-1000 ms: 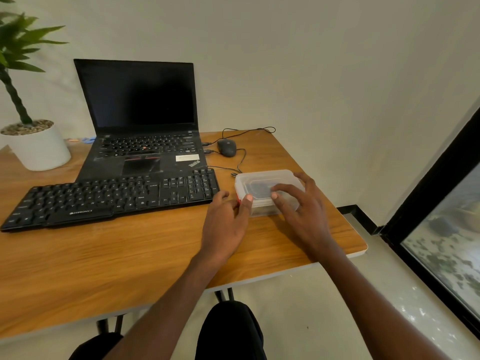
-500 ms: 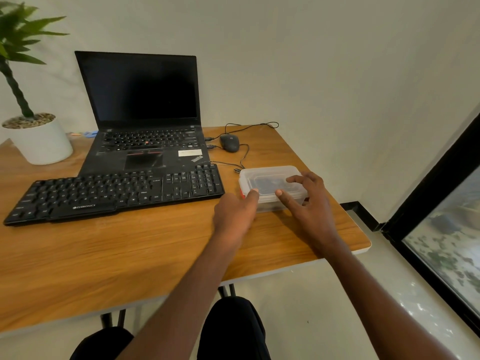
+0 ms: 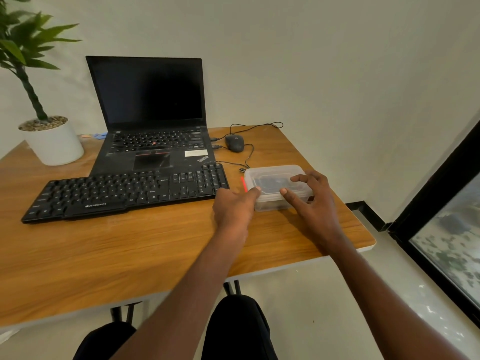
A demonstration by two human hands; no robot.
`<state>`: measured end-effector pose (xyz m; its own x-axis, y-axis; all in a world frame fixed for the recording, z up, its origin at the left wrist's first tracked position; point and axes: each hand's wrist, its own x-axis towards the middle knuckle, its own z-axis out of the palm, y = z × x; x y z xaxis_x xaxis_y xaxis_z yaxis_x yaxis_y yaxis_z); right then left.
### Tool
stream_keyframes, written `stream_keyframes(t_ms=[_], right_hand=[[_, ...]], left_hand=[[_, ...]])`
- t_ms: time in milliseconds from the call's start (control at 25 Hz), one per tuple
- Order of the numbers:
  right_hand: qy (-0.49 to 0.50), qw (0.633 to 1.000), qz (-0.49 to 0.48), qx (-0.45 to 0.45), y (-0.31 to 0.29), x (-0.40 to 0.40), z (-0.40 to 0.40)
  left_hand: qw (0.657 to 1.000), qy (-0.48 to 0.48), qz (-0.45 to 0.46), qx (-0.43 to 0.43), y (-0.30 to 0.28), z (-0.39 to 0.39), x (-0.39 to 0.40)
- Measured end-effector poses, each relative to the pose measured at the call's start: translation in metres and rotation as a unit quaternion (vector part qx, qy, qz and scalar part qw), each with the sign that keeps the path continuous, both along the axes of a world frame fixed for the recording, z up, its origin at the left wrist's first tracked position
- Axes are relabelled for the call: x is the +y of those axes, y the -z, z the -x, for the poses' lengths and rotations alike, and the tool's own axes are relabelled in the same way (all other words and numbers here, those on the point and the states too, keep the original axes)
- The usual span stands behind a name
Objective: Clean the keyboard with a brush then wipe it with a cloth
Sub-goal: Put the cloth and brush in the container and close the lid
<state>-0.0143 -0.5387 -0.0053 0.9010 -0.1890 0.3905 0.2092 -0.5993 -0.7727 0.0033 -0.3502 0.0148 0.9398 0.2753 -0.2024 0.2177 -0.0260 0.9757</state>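
Plastic box (image 3: 275, 175) (lidded) between both hands (image 3: 275, 203)

- Bare desk (image 3: 109, 255) runs wide along the near edge in front of the keyboard (image 3: 124, 193).
- Only a narrow gap separates the keyboard's right end from the plastic box (image 3: 272, 175); the left hand (image 3: 233, 211) fills it.
- Behind the box, the mouse (image 3: 234, 142) and its cable (image 3: 249, 159) clutter the way.
- The laptop (image 3: 153, 120) blocks the back, the plant pot (image 3: 54, 144) the far left corner.
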Motion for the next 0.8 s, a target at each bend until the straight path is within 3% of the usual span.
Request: stream_keyframes(t_ms=[120,200,320,560,800], right_hand=[[0.016,1.0,0.005,-0.012,-0.001,0.001,0.0],[0.029,1.0,-0.006,-0.001,-0.002,0.001,-0.001],[0.034,0.999,-0.008,0.007,-0.001,0.001,-0.002],[0.032,0.999,-0.01,0.016,-0.001,0.002,-0.002],[0.031,0.999,-0.013,0.027,-0.005,0.003,0.0]], left_hand=[[0.974,-0.037,-0.128,-0.183,0.013,0.011,-0.006],[0.966,-0.045,-0.101,-0.235,0.018,0.017,-0.007],[0.973,-0.046,-0.036,-0.224,0.025,0.015,-0.005],[0.965,-0.021,-0.059,-0.253,0.035,0.011,0.0],[0.968,-0.011,-0.018,-0.249,0.033,0.01,0.003]])
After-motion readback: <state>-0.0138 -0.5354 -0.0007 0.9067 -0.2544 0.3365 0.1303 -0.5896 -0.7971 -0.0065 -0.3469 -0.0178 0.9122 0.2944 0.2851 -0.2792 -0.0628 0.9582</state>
